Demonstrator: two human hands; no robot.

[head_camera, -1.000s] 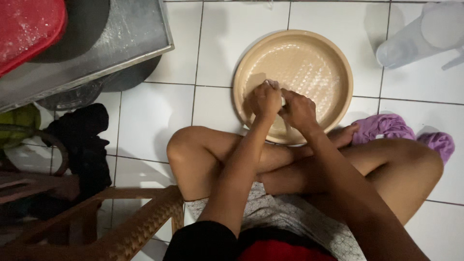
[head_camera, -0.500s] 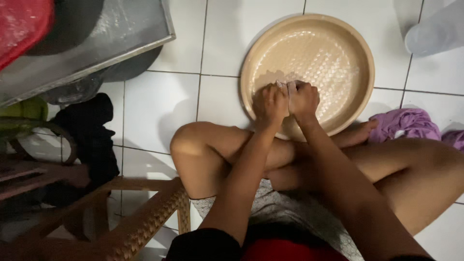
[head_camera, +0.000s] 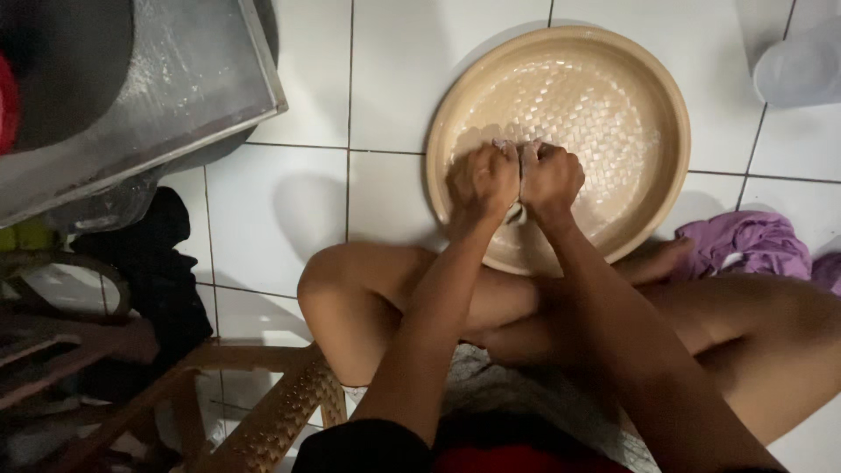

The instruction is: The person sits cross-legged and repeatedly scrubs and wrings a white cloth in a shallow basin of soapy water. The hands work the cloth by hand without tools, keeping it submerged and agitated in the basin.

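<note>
A round tan basin with a woven-pattern bottom sits on the white tiled floor in front of my crossed legs. My left hand and my right hand are side by side over the basin's near half, both clenched into fists on a small pale piece of cloth that shows only between and below the knuckles. Most of the cloth is hidden by my fingers.
A purple garment lies on the floor by my right knee. A clear plastic container stands at the top right. A large metal tray leans at the top left, dark clothing below it, and a brown woven stool at my left.
Both hands stay clenched together on the cloth over the basin, shifting slightly. The view has tilted, so the basin sits more central in the frame.
</note>
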